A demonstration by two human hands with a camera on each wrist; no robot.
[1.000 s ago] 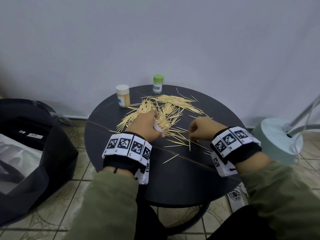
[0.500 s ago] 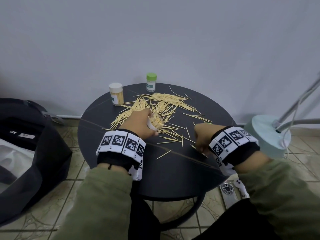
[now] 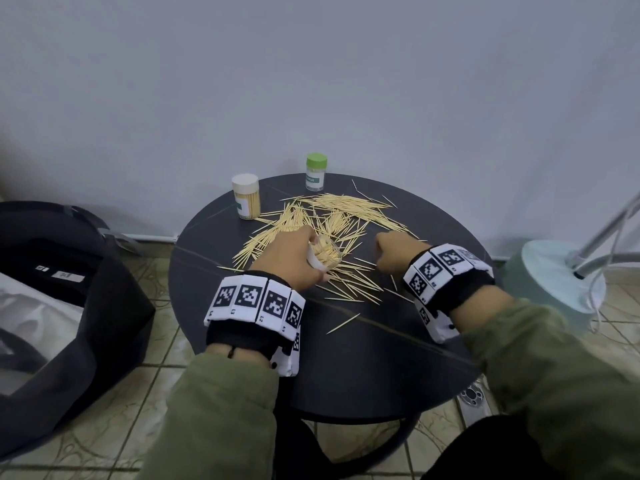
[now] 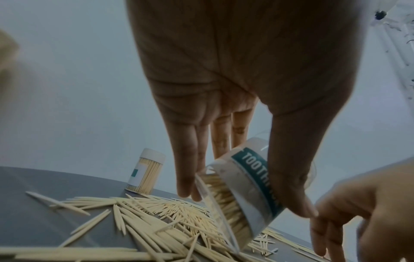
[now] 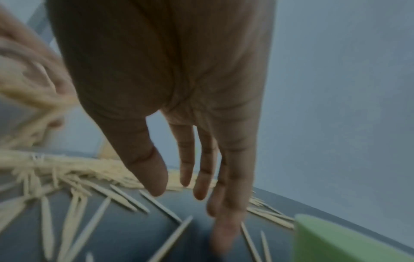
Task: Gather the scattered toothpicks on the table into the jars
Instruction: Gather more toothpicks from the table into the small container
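Observation:
Pale wooden toothpicks [image 3: 332, 220] lie in a loose pile across the middle of the round dark table [image 3: 346, 368]. My left hand [image 3: 308, 254] grips an open clear jar [image 3: 325, 256], tilted with its mouth low over the pile and partly filled. The left wrist view shows that jar [image 4: 246, 186] with a teal label, held between thumb and fingers [image 4: 188, 186]. My right hand [image 3: 386, 251] hovers at the pile's right side. In the right wrist view its fingers [image 5: 201, 180] hang straight over loose toothpicks [image 5: 125, 200] and hold nothing.
A full jar with a white lid [image 3: 246, 200] stands at the table's back left, and a jar with a green lid [image 3: 316, 171] at the back edge. A black bag [image 3: 69, 289] sits on the floor to the left, a lamp base [image 3: 561, 271] to the right. A green object [image 5: 336, 244] lies close to my right wrist.
My right hand drew back toward the table's near right side, then came forward to the pile's edge. My left hand has kept hold of the tilted jar.

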